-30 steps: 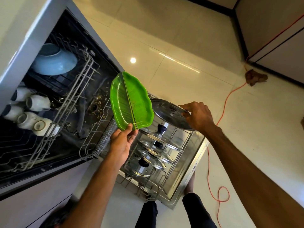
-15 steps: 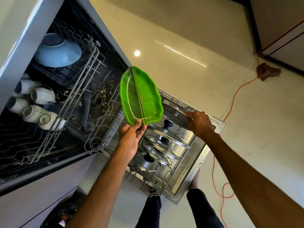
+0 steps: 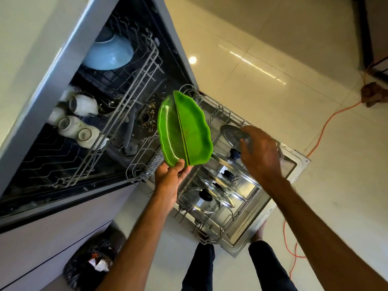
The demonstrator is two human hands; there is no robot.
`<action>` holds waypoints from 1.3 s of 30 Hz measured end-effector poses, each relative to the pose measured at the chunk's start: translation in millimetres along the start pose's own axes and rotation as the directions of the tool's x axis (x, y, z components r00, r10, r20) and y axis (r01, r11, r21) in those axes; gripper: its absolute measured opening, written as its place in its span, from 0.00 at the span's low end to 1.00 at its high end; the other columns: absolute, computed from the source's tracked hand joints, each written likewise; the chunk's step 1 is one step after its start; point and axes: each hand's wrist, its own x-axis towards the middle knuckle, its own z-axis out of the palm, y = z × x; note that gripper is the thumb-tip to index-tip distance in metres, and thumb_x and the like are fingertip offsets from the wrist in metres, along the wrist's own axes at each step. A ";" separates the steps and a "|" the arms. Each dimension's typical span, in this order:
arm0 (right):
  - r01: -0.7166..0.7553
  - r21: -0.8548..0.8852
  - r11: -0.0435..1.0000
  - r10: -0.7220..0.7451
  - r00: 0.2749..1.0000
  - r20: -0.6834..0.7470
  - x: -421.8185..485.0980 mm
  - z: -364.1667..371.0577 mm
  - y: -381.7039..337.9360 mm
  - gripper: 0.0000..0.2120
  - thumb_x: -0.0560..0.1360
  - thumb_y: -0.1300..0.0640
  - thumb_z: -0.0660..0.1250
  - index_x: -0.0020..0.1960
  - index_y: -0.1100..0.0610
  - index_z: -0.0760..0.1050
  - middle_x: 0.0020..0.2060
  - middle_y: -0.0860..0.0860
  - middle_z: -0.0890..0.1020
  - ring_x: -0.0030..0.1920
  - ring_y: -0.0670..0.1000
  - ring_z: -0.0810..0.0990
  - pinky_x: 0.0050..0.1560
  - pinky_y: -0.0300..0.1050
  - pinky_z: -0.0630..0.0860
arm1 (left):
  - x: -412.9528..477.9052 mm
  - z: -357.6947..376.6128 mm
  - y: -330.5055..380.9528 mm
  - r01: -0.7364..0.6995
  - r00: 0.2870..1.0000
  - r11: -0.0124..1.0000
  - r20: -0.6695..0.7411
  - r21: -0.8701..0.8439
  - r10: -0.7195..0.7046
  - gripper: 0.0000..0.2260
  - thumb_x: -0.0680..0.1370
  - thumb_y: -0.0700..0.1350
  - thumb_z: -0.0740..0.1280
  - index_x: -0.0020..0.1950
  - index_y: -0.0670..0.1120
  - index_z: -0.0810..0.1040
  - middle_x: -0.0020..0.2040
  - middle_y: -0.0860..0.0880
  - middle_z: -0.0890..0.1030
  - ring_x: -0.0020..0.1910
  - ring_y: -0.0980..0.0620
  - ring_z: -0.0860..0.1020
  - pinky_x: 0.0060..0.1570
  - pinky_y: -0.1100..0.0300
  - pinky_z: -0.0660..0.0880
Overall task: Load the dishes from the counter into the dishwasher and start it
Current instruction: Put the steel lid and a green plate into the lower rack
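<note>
Two hands are working over the open dishwasher: one is carrying a green plate, the other is reaching at a glass lid.
My left hand [image 3: 170, 175] is pinching the plate [image 3: 184, 129] by its near end only, holding it in the air over the left edge of the lower rack [image 3: 222, 110]. My right hand [image 3: 260, 152] is covering the far lid [image 3: 230, 133], and I cannot tell whether its fingers are gripping it. With such a small hold, I am risking the plate swinging or slipping onto the lids [image 3: 212, 187] below and cracking one. The plate is standing on edge, its long axis running near to far, tip pointing far and slightly left.
</note>
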 end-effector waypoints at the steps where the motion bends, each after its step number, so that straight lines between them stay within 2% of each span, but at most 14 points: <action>1: 0.000 0.072 0.997 -0.002 1.000 0.028 -8.5 9.8 -21.6 0.14 0.80 0.56 0.66 0.64 0.58 0.77 0.57 0.54 0.83 0.54 0.53 0.83 0.55 0.54 0.82 | -4.0 -9.9 -5.0 0.000 1.000 1.000 -0.012 -0.002 0.000 0.09 0.78 0.32 0.68 0.56 0.43 0.78 0.56 0.42 0.84 0.53 0.44 0.84 0.45 0.62 0.81; 5: -0.235 0.178 0.955 0.174 0.936 0.306 -38.9 72.6 -75.4 0.23 0.77 0.45 0.70 0.66 0.58 0.76 0.53 0.53 0.84 0.52 0.50 0.82 0.52 0.47 0.80 | -21.6 -50.9 -22.6 -0.007 0.999 1.000 -0.031 -0.015 0.007 0.13 0.76 0.30 0.70 0.59 0.39 0.78 0.56 0.38 0.84 0.50 0.42 0.86 0.44 0.59 0.82; 8: -0.430 0.263 0.863 0.245 0.814 0.528 -52.4 119.1 -79.0 0.17 0.75 0.51 0.73 0.62 0.55 0.79 0.49 0.52 0.84 0.48 0.53 0.83 0.45 0.45 0.80 | -33.6 -82.6 -30.4 0.051 0.996 0.997 0.068 0.056 -0.055 0.15 0.76 0.32 0.71 0.62 0.36 0.78 0.55 0.37 0.84 0.52 0.39 0.85 0.46 0.56 0.83; 10: -0.522 0.293 0.801 0.277 0.757 0.592 -61.0 147.2 -62.7 0.19 0.67 0.47 0.73 0.57 0.50 0.81 0.50 0.53 0.85 0.49 0.56 0.85 0.50 0.57 0.83 | -32.4 -105.5 -29.9 0.103 0.993 0.986 0.052 0.131 -0.110 0.13 0.78 0.36 0.70 0.62 0.36 0.77 0.55 0.38 0.85 0.50 0.42 0.86 0.46 0.53 0.84; 12: -0.540 0.241 0.806 0.290 0.716 0.635 -73.5 172.2 -40.9 0.13 0.68 0.50 0.74 0.52 0.48 0.80 0.49 0.55 0.85 0.50 0.59 0.85 0.52 0.63 0.82 | -23.6 -130.7 -26.6 0.147 0.989 0.973 -0.017 0.177 -0.147 0.10 0.81 0.42 0.68 0.60 0.40 0.78 0.54 0.41 0.85 0.46 0.46 0.86 0.43 0.53 0.84; 15: -0.609 0.173 0.774 0.372 0.658 0.655 -85.4 168.9 -55.5 0.10 0.76 0.62 0.71 0.55 0.53 0.79 0.52 0.60 0.84 0.50 0.62 0.84 0.45 0.57 0.83 | -6.1 -161.6 -25.8 0.135 0.990 0.954 -0.062 0.267 -0.123 0.06 0.83 0.41 0.64 0.54 0.41 0.79 0.48 0.40 0.84 0.41 0.49 0.85 0.37 0.57 0.83; 17: -0.680 0.161 0.715 0.412 0.596 0.689 -92.4 179.1 -53.8 0.12 0.78 0.64 0.70 0.61 0.60 0.78 0.55 0.62 0.83 0.48 0.60 0.84 0.39 0.50 0.81 | 4.9 -172.9 -28.9 0.109 0.993 0.927 -0.075 0.358 -0.088 0.06 0.82 0.38 0.64 0.49 0.37 0.80 0.44 0.40 0.84 0.39 0.48 0.85 0.36 0.59 0.82; 20: -0.643 0.064 0.763 0.467 0.617 0.634 -101.2 198.5 -45.8 0.23 0.74 0.47 0.73 0.64 0.57 0.78 0.57 0.61 0.83 0.53 0.63 0.84 0.50 0.59 0.82 | 25.4 -181.1 -34.0 0.034 0.991 0.868 -0.131 0.495 0.036 0.08 0.79 0.35 0.68 0.41 0.33 0.80 0.37 0.39 0.84 0.36 0.44 0.84 0.36 0.51 0.84; 22: -0.549 -0.082 0.832 0.493 0.661 0.566 -101.8 201.4 -54.2 0.28 0.70 0.38 0.69 0.62 0.57 0.78 0.57 0.60 0.82 0.57 0.62 0.82 0.58 0.58 0.79 | 36.4 -185.1 -36.5 -0.002 0.973 0.797 -0.181 0.605 0.140 0.10 0.75 0.34 0.70 0.33 0.37 0.80 0.31 0.43 0.84 0.31 0.46 0.85 0.36 0.46 0.84; 26: -0.439 -0.098 0.893 0.429 0.767 0.477 -106.3 200.5 -61.2 0.10 0.78 0.57 0.69 0.57 0.59 0.82 0.52 0.59 0.85 0.53 0.59 0.84 0.55 0.52 0.81 | 50.5 -185.4 -35.2 0.002 0.925 0.657 -0.251 0.754 0.285 0.09 0.70 0.38 0.70 0.30 0.39 0.80 0.31 0.44 0.84 0.30 0.48 0.84 0.28 0.55 0.79; 29: -0.479 0.004 0.878 0.424 0.782 0.457 -114.5 204.3 -53.1 0.10 0.75 0.61 0.70 0.56 0.58 0.82 0.50 0.58 0.86 0.51 0.58 0.84 0.56 0.55 0.81 | 66.8 -188.4 -35.2 0.088 0.892 0.623 -0.340 0.777 0.298 0.10 0.68 0.43 0.72 0.45 0.38 0.83 0.46 0.39 0.85 0.46 0.40 0.83 0.35 0.59 0.69; 32: -0.516 0.033 0.856 0.442 0.764 0.471 -115.2 205.6 -48.9 0.12 0.77 0.60 0.68 0.59 0.57 0.81 0.52 0.57 0.85 0.54 0.60 0.83 0.59 0.58 0.79 | 78.5 -189.5 -39.7 0.130 0.906 0.625 -0.348 0.770 0.240 0.16 0.68 0.43 0.74 0.52 0.36 0.82 0.52 0.38 0.84 0.51 0.39 0.82 0.36 0.59 0.67; 36: -0.563 0.042 0.825 0.473 0.730 0.494 -112.5 208.4 -47.9 0.18 0.71 0.54 0.67 0.60 0.55 0.81 0.52 0.55 0.85 0.54 0.59 0.84 0.58 0.58 0.80 | 88.4 -194.4 -46.4 0.120 0.921 0.626 -0.322 0.770 0.220 0.13 0.68 0.43 0.73 0.48 0.37 0.82 0.46 0.39 0.85 0.46 0.42 0.84 0.27 0.63 0.65; 39: -0.567 0.043 0.823 0.478 0.731 0.488 -113.7 212.2 -45.0 0.22 0.67 0.50 0.65 0.58 0.54 0.82 0.50 0.54 0.85 0.52 0.59 0.84 0.57 0.58 0.81 | 93.4 -201.8 -50.7 0.095 0.915 0.609 -0.311 0.787 0.259 0.08 0.68 0.43 0.72 0.39 0.38 0.80 0.35 0.45 0.84 0.32 0.51 0.81 0.24 0.66 0.62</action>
